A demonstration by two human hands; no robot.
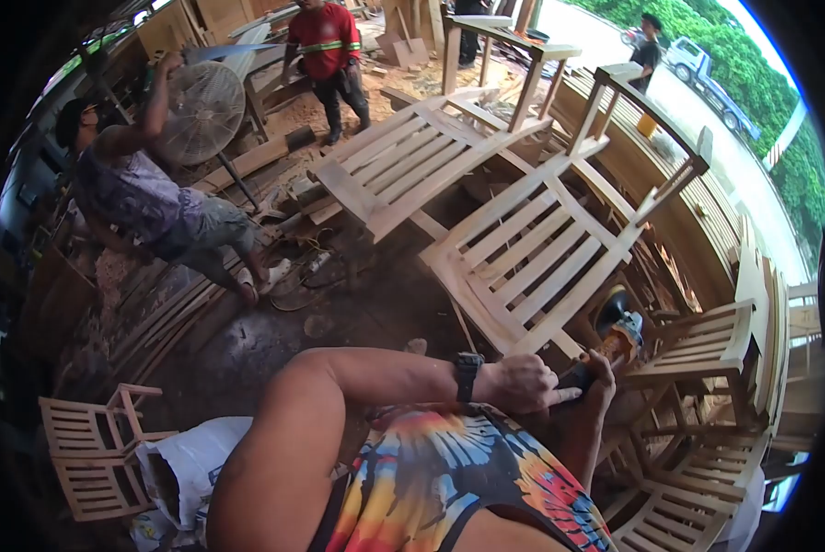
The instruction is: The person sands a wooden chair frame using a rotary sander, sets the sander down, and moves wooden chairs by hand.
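Note:
An angle grinder (620,339) with a round dark disc points up and away at the lower right. Around its body is my right hand (598,375), fingers wrapped. My left hand (521,382), with a black watch at the wrist, is closed at the dark rear end of the tool, one finger stretched along it. Just beyond the hands, a slatted wooden chair (530,267) lies tilted, its lower edge near the grinder. A second slatted chair (398,166) lies behind it to the left.
At the left, a person (159,198) raises a handsaw (233,51) beside a standing fan (205,112). Another person in red (325,41) stands farther back. Small wooden chairs (95,451) are at lower left, more chairs (698,345) at right. A white sack (196,465) lies nearby.

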